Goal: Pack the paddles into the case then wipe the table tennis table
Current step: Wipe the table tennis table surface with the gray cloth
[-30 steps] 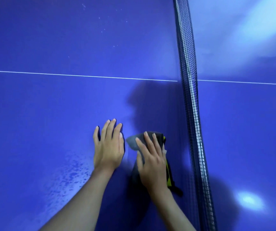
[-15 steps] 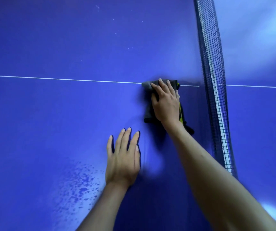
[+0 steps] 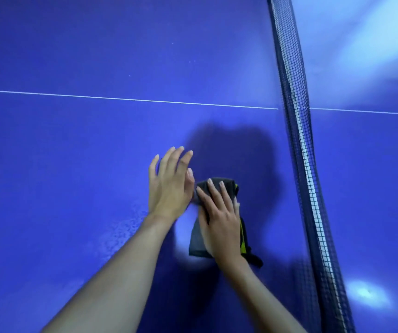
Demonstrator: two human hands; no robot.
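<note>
Right hand [image 3: 220, 218]: fingers straight, pressing grey cloth [image 3: 199, 239] flat on blue worktop [image 3: 72, 164].
Left hand [image 3: 170, 186]: spread, beside cloth.
Net [image 3: 299, 140]: right.

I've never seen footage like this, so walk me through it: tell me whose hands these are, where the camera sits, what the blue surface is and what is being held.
There is no machine here: a person works with bare hands, and one camera worn on their head looks forward and down. The blue surface is a table tennis table, crossed by a white line, with the net running along the right. The right hand lies with straight fingers on a dark cloth with yellow trim, pressing it against the table to wipe. The left hand is open beside it and holds nothing. A speckled patch near the left wrist may be damp. No paddles or case are in view.
</note>
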